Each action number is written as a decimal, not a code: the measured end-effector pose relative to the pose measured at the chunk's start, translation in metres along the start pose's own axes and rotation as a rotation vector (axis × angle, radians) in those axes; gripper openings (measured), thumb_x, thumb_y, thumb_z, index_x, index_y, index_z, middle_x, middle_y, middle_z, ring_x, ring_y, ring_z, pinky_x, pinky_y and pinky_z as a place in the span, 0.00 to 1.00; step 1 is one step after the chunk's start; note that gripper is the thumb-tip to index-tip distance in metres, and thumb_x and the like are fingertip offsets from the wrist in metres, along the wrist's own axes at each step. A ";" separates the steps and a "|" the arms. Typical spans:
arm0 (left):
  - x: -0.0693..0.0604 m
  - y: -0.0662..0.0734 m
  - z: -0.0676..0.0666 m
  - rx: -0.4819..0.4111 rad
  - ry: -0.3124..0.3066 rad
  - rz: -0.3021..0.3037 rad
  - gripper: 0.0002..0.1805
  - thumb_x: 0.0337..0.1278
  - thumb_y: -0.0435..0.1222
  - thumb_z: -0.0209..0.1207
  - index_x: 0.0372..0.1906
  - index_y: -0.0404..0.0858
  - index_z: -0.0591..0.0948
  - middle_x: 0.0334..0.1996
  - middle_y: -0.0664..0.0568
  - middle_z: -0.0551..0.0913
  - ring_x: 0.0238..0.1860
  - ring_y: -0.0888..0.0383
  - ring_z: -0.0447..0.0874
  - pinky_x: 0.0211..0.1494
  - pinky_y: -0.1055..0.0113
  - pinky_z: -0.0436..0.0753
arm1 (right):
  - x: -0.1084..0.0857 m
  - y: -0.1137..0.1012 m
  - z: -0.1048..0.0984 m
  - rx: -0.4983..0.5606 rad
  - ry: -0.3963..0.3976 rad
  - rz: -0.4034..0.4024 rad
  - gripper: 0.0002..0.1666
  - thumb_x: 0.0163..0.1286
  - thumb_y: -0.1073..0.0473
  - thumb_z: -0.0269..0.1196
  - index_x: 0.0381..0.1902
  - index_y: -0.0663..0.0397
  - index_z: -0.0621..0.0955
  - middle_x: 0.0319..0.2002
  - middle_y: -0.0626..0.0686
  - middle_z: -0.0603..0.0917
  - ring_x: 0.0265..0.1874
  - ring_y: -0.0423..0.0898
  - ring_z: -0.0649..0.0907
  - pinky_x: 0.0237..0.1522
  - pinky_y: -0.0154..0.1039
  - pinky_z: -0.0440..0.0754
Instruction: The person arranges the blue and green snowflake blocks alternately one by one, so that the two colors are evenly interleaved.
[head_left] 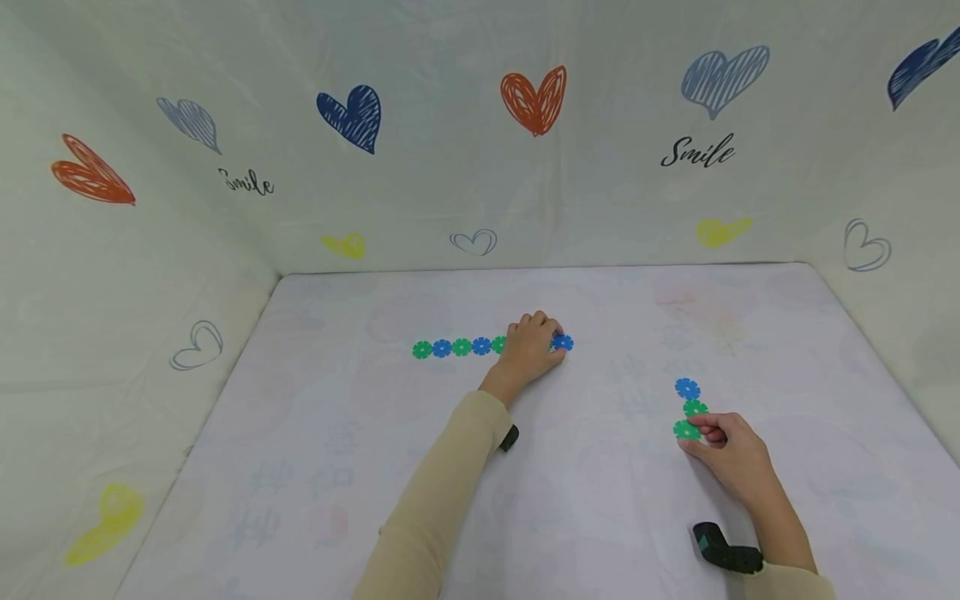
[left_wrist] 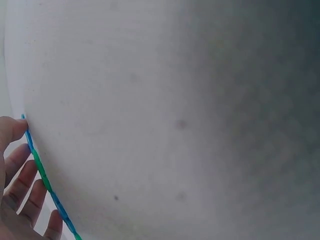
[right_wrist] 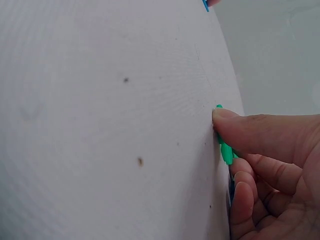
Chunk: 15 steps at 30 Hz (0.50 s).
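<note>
Nearest the camera, a beige left sleeve (head_left: 431, 517) is stretching toward a row of green and blue snowflake discs (head_left: 461, 347), which is lying on the white table (head_left: 337, 467). Over the row's right part, the left hand (head_left: 528, 348) is resting with fingers spread and relaxed, its thumb touching the blue end disc (head_left: 565, 342). To the row's right and nearer the camera, a single blue disc (head_left: 687, 388) and a loose green disc (head_left: 696, 407) are lying close together; just nearer than these, the right hand (head_left: 731, 458) is pinching another green disc (head_left: 682, 430) between thumb and fingers.
</note>
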<state>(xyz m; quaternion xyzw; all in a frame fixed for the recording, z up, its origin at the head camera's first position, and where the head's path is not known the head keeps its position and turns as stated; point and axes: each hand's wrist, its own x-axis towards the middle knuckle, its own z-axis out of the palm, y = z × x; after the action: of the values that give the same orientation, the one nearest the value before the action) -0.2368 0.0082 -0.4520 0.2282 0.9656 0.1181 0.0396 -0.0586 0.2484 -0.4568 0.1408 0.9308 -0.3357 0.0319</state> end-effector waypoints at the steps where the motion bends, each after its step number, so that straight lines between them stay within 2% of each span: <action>1: 0.000 0.000 0.000 -0.001 0.000 0.001 0.19 0.59 0.50 0.56 0.53 0.47 0.75 0.49 0.54 0.74 0.52 0.56 0.69 0.58 0.59 0.70 | 0.000 0.000 0.000 0.001 -0.002 0.002 0.26 0.58 0.60 0.65 0.51 0.71 0.74 0.43 0.63 0.73 0.41 0.53 0.73 0.33 0.28 0.68; 15: 0.000 -0.001 0.000 -0.003 -0.002 -0.005 0.19 0.60 0.49 0.56 0.53 0.46 0.75 0.49 0.54 0.74 0.52 0.57 0.69 0.59 0.59 0.70 | -0.001 -0.001 -0.001 0.010 0.000 0.002 0.26 0.57 0.60 0.66 0.51 0.71 0.74 0.42 0.63 0.73 0.40 0.53 0.73 0.31 0.25 0.68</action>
<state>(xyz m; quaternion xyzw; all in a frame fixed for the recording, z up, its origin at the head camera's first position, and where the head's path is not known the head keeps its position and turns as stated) -0.2366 0.0074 -0.4521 0.2261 0.9659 0.1191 0.0413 -0.0578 0.2477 -0.4556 0.1418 0.9291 -0.3402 0.0317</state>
